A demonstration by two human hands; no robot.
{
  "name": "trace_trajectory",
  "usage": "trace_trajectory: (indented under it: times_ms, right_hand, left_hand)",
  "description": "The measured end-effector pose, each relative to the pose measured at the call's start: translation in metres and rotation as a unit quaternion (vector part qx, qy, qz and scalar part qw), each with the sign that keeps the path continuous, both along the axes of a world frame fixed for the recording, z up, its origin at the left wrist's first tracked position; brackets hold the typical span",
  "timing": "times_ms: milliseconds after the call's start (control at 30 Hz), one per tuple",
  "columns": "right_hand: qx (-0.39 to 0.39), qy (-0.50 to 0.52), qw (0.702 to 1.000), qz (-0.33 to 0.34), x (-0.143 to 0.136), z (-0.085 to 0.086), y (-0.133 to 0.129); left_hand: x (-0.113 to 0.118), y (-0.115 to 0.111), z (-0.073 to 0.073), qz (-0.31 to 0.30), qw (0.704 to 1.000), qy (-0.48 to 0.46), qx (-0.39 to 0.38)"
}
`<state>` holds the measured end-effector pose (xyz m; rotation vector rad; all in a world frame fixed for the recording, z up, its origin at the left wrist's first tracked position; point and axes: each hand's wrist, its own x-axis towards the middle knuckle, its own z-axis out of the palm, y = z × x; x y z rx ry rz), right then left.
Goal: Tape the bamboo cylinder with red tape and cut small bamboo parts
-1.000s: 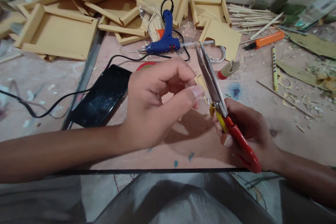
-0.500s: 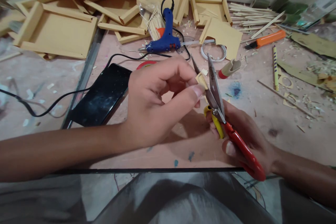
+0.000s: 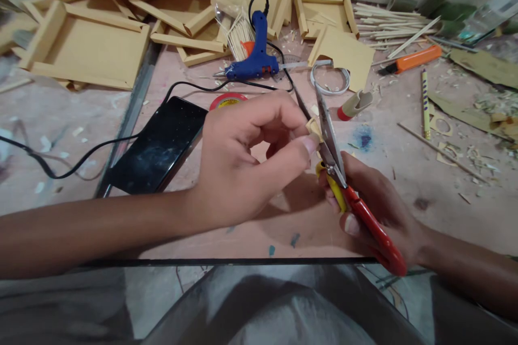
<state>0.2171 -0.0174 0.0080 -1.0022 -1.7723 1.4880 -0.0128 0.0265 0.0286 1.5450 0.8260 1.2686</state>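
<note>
Between thumb and fingertips, my left hand (image 3: 254, 161) pinches a small piece of tan cardboard (image 3: 314, 128). That piece sits at the blades of the scissors (image 3: 332, 145), which have one red and one yellow handle. My right hand (image 3: 380, 205) is wrapped round those handles, and the blades stand slightly apart. Part of the piece is hidden by my left thumb and fingers. Left of my left hand lies a black smartphone (image 3: 157, 145), and a roll of red tape (image 3: 226, 100) shows just behind the hand.
A blue glue gun (image 3: 254, 59) with a black cable lies behind my hands. Folded cardboard trays (image 3: 93, 54) are piled at the back left. To the right are an orange cutter knife (image 3: 416, 59), a pencil (image 3: 424, 102), thin sticks (image 3: 392, 27) and shavings.
My left hand has shifted slightly right and down with the cardboard piece. The scissor blades have closed a little, and more of the red tape shows.
</note>
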Motion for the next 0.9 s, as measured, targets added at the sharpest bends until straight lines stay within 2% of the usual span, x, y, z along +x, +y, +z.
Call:
trace_trajectory:
  times_ms: [300, 433, 567, 900]
  right_hand:
    - [-0.028, -0.002, 0.999, -0.015, -0.0004, 0.002, -0.0012]
    - [-0.023, -0.007, 0.999, -0.023, -0.0023, 0.0031, -0.0019]
    - [-0.01, -0.002, 1.0, -0.026, -0.003, 0.0026, -0.0014]
    - [-0.009, -0.002, 1.0, -0.03, -0.0039, 0.003, -0.002]
  left_hand:
    - [0.0005, 0.0018, 0.0015, 0.008, 1.0, 0.01, 0.021]
    - [0.0002, 0.0019, 0.0012, 0.009, 1.0, 0.012, 0.008]
    - [0.0005, 0.003, -0.0005, 0.002, 1.0, -0.001, 0.03]
    - [-0.0012, 0.0015, 0.0002, -0.017, 1.0, -0.023, -0.01]
